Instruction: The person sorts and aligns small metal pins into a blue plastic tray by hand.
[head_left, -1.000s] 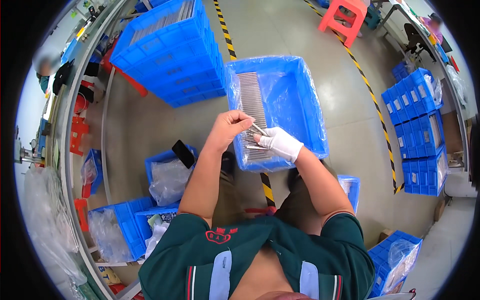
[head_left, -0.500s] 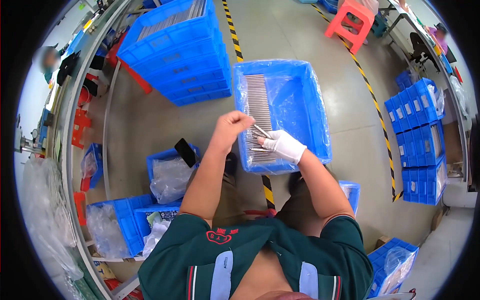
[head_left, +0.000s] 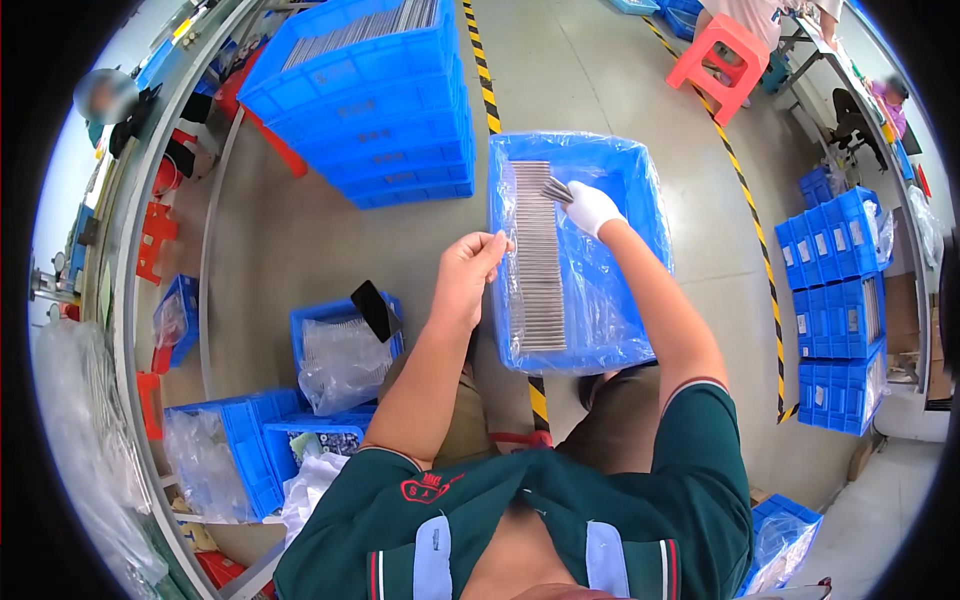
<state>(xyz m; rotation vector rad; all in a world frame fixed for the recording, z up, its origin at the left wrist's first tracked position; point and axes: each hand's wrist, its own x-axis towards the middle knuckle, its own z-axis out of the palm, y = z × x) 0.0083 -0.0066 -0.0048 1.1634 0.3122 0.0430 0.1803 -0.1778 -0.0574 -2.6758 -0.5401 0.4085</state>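
A blue plastic bin lined with a clear plastic bag stands in front of me. Along its left side lies a long row of thin metal rods, packed side by side. My right hand, in a white glove, grips a small bundle of metal rods above the far part of the row. At the bin's left rim is my bare left hand, its thumb and fingertips pinched together. Whatever sits in that pinch, if anything, is too small to make out.
Stacked blue bins stand far left, the top one full of rods. More blue bins are piled at right. A black phone rests on a bagged bin at lower left. A red stool stands far right.
My right hand has moved away from me toward the row's far part, carrying its rods. My left hand has drawn back from the rods to the bin's left rim.
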